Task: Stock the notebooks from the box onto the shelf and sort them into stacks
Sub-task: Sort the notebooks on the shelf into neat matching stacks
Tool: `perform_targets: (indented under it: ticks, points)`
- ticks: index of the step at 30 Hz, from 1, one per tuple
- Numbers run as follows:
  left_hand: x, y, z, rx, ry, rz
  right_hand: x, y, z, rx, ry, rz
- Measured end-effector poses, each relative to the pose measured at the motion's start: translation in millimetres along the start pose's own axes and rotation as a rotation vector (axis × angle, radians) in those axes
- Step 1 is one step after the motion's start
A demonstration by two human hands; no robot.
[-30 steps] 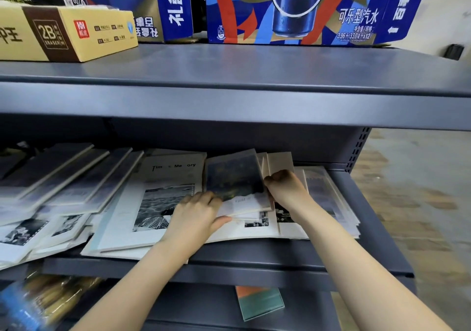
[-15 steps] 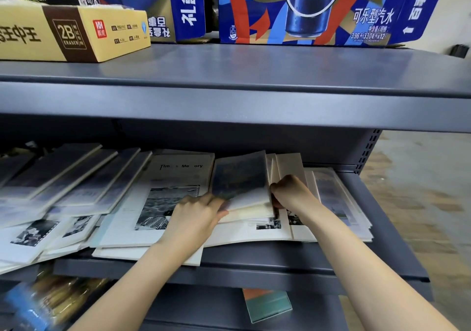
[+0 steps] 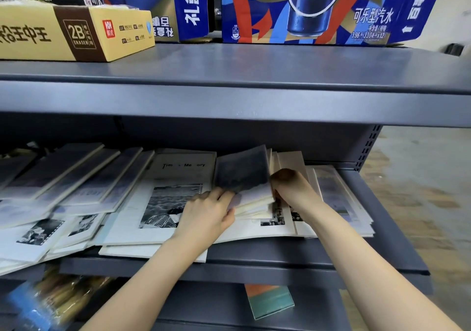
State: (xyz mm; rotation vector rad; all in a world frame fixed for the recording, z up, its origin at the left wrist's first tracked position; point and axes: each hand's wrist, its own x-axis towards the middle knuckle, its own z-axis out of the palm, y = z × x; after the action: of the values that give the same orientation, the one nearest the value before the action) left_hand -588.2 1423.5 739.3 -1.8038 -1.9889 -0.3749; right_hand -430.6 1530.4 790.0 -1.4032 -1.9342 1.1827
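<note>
On the middle shelf [image 3: 254,267], atop larger white notebooks [image 3: 163,203], the left hand [image 3: 206,213] and right hand [image 3: 293,188] have fingers closed on opposite edges of a small dark-covered bundle of notebooks [image 3: 242,175], which looks light, thin, bendy and slippery, best pinched squarely by both sides.

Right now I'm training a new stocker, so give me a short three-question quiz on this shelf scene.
1. True or false: both hands grip the small dark-covered notebooks.
2. Which box sits on the upper shelf at the left? A) yellow 2B eraser box B) shoe box C) toolbox
3. Fill in: the left hand rests over the large white notebook titled "Time ___".

Key: 1 true; 2 A; 3 Memory. The right hand holds the stack's right edge.
</note>
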Motion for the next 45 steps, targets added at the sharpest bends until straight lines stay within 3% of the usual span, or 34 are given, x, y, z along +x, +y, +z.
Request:
perform_targets:
  ticks: [6, 15, 17, 22, 32, 35, 38, 42, 45]
  points:
    - [-1.7, -4.3, -2.2, -0.103, -0.064, -0.014, 0.7, -3.8, 5.1, -0.048, 0.151, -0.101]
    - [2.2, -2.6, -15.0, -0.249, -0.264, -0.128, 3.8, -12.6, 8.8, -0.241, 0.081, -0.055]
    - [2.6, -2.7, -13.6, -0.244, -0.274, -0.127, -0.5, -14.2, 7.6, -0.176, 0.072, -0.056]
    - [2.7, -7.0, -4.2, -0.252, -0.278, -0.107, -6.5, -6.7, 13.2, 0.174, -0.179, 0.164]
    - [8.3, -7.0, -2.6, -0.441, -0.184, -0.228, 1.5, 17.6, -14.2, 0.776, -0.060, 0.078]
    - [11.2, -5.5, 0.1, -0.230, -0.263, -0.234, 0.4, 23.8, -30.2, 0.998, -0.101, 0.104]
    - [10.9, 3.0, 4.5, -0.050, -0.423, -0.171, -2.3, 26.9, -40.2, 1.067, -0.117, 0.141]
    - [10.7, 13.4, 3.2, 0.071, -0.477, -0.114, -4.9, 33.5, -39.5, 0.986, -0.075, 0.138]
    - [9.7, 14.7, 1.8, 0.072, -0.480, -0.100, -3.1, 40.1, -33.3, 0.764, -0.017, 0.099]
